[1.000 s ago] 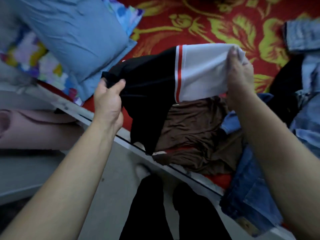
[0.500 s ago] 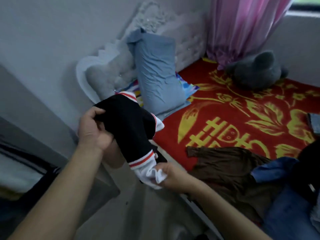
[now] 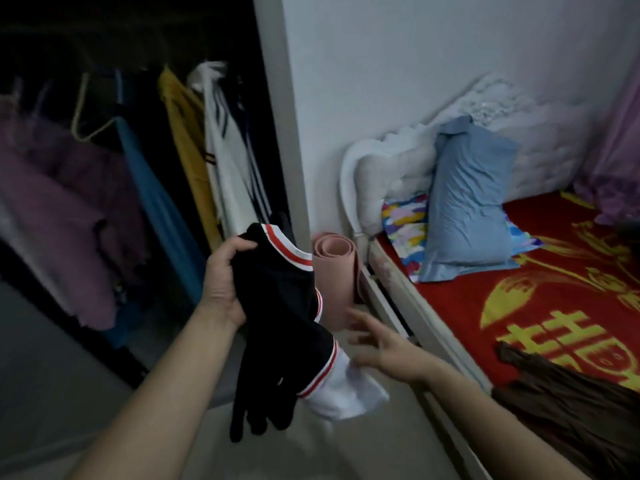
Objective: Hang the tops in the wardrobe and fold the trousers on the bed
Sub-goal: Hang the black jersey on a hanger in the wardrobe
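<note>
A black top (image 3: pixel 277 327) with red stripes and white sleeve ends hangs from my left hand (image 3: pixel 225 278), which grips it near the collar. My right hand (image 3: pixel 377 344), blurred, is just to the right of the top with fingers spread and holds nothing. The open wardrobe (image 3: pixel 138 168) fills the left, dark inside, with several garments on hangers: purple, blue, yellow and white. An empty pale hanger (image 3: pixel 83 112) hangs among them. A brown garment (image 3: pixel 568 403) lies on the bed at the lower right.
The bed with a red and yellow blanket (image 3: pixel 540 289) runs along the right. A blue pillow (image 3: pixel 467 202) and a white cushion (image 3: pixel 391 181) lean on the wall. A rolled pink mat (image 3: pixel 337 268) stands between wardrobe post and bed frame. Grey floor lies below.
I have turned from the bed towards the wardrobe. My right hand has let go of the white sleeve end, and the top now hangs from my left hand alone.
</note>
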`<state>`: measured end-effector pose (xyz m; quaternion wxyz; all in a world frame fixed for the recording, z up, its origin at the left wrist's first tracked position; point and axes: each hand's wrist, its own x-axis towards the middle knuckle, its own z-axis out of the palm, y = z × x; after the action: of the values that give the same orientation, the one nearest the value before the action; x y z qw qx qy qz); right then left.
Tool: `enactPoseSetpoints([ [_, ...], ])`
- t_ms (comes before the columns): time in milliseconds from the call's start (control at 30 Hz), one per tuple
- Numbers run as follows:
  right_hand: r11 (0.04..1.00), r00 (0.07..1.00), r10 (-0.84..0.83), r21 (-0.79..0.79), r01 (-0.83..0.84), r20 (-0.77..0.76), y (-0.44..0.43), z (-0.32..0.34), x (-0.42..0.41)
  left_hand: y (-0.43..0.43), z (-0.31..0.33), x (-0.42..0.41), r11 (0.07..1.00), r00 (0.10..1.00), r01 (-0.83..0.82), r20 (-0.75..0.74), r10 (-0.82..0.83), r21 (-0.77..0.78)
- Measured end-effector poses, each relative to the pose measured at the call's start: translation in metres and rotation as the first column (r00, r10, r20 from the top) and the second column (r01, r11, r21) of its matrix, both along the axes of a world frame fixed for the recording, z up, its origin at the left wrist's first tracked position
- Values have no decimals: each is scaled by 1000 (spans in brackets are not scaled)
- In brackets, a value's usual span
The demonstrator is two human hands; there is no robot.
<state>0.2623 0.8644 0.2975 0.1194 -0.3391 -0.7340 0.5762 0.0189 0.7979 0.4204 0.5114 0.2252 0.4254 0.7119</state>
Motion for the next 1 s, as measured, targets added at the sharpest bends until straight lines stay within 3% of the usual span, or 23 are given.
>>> enactPoseSetpoints([
  [67, 974, 958, -73, -228, 8, -277, -2, 30, -36, -18, 0, -10, 1000, 1000, 24, -10, -24, -5],
  [133, 964, 947, 1, -250, -86, -322, -10, 59, -71, -34, 2, -13, 999, 997, 40, -59, -41, -16],
  [233, 991, 978, 122, 80, -109, -170, -19, 86, -106, -49, 5, -21, 999, 939, 15, -344, 2, 46],
  [300, 922, 997, 61, 386, -38, -49, -7, 93, -116, -53, 8, -35, 990, 874, -110, -465, 140, 92],
  [367, 818, 997, -38, 575, -9, 69, 9, 100, -119, -57, 11, -56, 966, 908, -229, -330, 257, 120],
  [433, 789, 982, -128, 615, 16, 139, 25, 106, -123, -62, 11, -79, 958, 943, -272, -171, 284, 91],
  [500, 838, 966, -240, 523, 155, 98, 33, 114, -129, -69, 6, -98, 956, 934, -292, -218, 285, -1],
  [600, 918, 911, -392, 13, 397, -124, 39, 128, -148, -73, -7, -109, 946, 875, -290, -439, 202, -143],
  [633, 916, 903, -396, -148, 373, -169, 39, 133, -154, -72, -11, -110, 941, 844, -282, -516, 150, -189],
  [700, 910, 910, -343, -324, 260, -233, 37, 140, -166, -65, -20, -108, 930, 770, -282, -634, 73, -235],
  [767, 928, 936, -231, -350, 130, -266, 37, 144, -172, -57, -29, -105, 928, 746, -302, -660, 88, -218],
  [833, 971, 967, -56, -239, -5, -249, 39, 150, -174, -51, -36, -106, 934, 777, -291, -620, 105, -207],
  [933, 984, 969, 44, -159, -84, -243, 41, 156, -180, -47, -48, -117, 984, 826, -52, -562, -54, -170],
  [1000, 985, 967, 5, -163, -48, -255, 41, 160, -189, -43, -50, -119, 976, 790, 141, -574, -213, -168],
])
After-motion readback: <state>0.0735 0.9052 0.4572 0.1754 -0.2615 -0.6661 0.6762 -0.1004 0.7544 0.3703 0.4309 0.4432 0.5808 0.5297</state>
